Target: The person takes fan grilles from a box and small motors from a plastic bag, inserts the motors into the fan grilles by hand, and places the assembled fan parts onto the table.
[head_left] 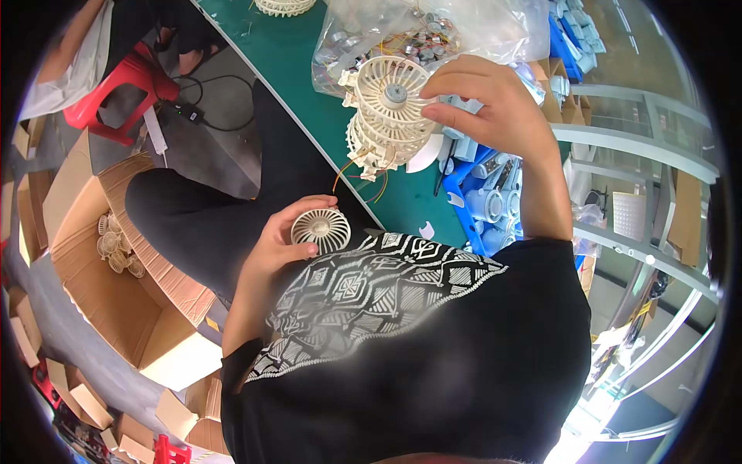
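My left hand (280, 238) is closed around a small round cream fan housing (321, 231) with a slatted grille, held just in front of my shirt. My right hand (483, 104) reaches over the table, its thumb and fingertips at the rim of the top piece in a stack of cream fan housings (390, 116). A grey motor (396, 93) sits in the centre of that top housing. Thin orange and dark wires (363, 172) trail from the stack toward my left hand. Whether the right fingertips press on the rim is hard to see.
A clear plastic bag (433, 35) of small wired motors lies behind the stack on the green table (297, 73). Blue bins (483, 193) with pale parts stand at right. An open cardboard box (127, 286) with several fan housings is on the floor at left, near a red stool (127, 93) and another person.
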Tool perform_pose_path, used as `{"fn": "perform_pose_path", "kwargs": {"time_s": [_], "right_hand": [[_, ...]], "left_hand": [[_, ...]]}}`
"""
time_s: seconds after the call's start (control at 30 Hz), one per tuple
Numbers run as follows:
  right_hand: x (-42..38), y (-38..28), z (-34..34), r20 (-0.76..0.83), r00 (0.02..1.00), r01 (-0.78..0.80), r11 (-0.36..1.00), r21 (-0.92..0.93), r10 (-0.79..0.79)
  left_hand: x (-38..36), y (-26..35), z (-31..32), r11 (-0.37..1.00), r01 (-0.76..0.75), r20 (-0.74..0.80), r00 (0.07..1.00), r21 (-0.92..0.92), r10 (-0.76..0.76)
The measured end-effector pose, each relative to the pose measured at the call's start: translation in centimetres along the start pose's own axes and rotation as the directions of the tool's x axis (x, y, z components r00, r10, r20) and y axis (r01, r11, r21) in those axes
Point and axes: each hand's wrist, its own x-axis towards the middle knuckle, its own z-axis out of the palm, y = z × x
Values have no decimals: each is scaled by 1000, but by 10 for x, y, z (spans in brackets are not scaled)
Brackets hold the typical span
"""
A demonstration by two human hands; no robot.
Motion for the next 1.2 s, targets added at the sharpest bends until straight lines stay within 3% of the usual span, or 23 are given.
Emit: {"fn": "perform_pose_path", "kwargs": {"time_s": [0.1, 0.3, 0.4, 0.5, 0.6, 0.7, 0.8, 0.9, 1.0, 1.1, 1.17, 1.2], "right_hand": [[0, 1, 4, 49, 997, 61, 997, -52, -58], [1, -2, 2, -8, 998, 63, 997, -47, -63], [3, -3, -7, -82, 986, -142, 989, 36, 144], [19, 27, -12, -326, 897, -368, 911, -184, 297], [33, 74, -8, -163, 965, -255, 872, -419, 204], [52, 117, 12, -100, 977, -209, 758, -618, 188], [82, 117, 13, 93, 901, -279, 729, -625, 424], [94, 128, 24, 129, 877, -277, 708, -650, 462], [101, 137, 25, 163, 758, -445, 684, -578, 631], [79, 151, 29, -96, 938, -326, 757, -566, 332], [68, 105, 6, -182, 960, -271, 854, -444, 211], [63, 61, -10, -225, 945, -301, 904, -304, 239]], "left_hand": [[2, 0, -1, 1000, -8, 1, 1000, 4, 8], [0, -1, -1, 1000, -17, -2, 1000, 9, 17], [1, 0, 0, 1000, -8, 8, 1000, 11, 8], [0, -3, -4, 1000, -16, 41, 999, 5, 16], [2, -5, -5, 1000, -18, 66, 998, -12, 19], [4, -6, -1, 999, 13, 91, 996, -40, -9], [2, 1, 6, 996, 56, 143, 989, -74, -45], [-1, 7, 3, 991, 70, 244, 969, -118, -40], [-9, 2, -6, 969, 96, 286, 958, -228, -28], [-12, 1, -10, 969, 95, 242, 969, -226, -38], [-17, 7, -4, 952, 128, 174, 981, -277, -82], [-17, 7, -3, 956, 101, 156, 986, -274, -60]]}}
